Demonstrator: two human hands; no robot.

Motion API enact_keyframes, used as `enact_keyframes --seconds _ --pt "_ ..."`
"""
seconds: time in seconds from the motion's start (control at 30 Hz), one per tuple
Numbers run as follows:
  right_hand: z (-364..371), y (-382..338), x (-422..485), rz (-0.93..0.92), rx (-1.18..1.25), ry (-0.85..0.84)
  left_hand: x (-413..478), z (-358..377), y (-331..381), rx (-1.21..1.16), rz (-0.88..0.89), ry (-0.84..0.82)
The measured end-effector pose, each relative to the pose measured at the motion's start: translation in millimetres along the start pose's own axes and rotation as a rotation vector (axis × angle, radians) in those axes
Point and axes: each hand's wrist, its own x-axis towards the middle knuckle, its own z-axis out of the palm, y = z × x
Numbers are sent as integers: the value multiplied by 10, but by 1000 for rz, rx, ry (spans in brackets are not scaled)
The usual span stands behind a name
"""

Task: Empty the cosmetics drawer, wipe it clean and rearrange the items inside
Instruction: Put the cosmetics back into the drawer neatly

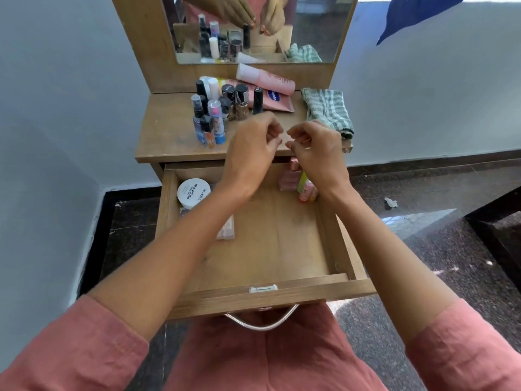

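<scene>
The wooden drawer (pixel 282 244) is pulled out below the dresser top (pixel 169 128). Inside it lie a white nail polish remover jar (pixel 193 193) at the back left, a flat packet (pixel 227 231) partly under my left arm, a pink bottle (pixel 289 180) and small pink and green tubes (pixel 306 190) at the back right. My left hand (pixel 253 148) and my right hand (pixel 315 148) hover side by side over the drawer's back edge, fingers curled with nothing visible in them. Several bottles (pixel 220 114) and pink tubes (pixel 267 79) stand on the dresser top.
A green checked cloth (pixel 328 111) lies folded on the right of the dresser top. A mirror (pixel 259 26) rises behind it. A dark table edge (pixel 496 215) stands at the right, and a scrap of paper (pixel 391 202) lies on the speckled floor.
</scene>
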Motion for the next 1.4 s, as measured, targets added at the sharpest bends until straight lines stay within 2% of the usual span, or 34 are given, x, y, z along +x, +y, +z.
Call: enact_keyframes --seconds 0.27,0.4,0.57,0.8,1.4 --pt "229 -349 389 -55 81 59 299 -533 -178 59 -13 135" --pt "355 -522 434 -120 116 -27 358 -758 -307 102 -52 215" --pt "571 -653 452 -248 81 -128 341 -844 -456 185 -107 168" --pt "693 -653 515 -286 29 -150 335 -810 -501 200 -132 138" --pt "590 -550 464 -177 116 -120 318 -826 -516 149 -162 158"
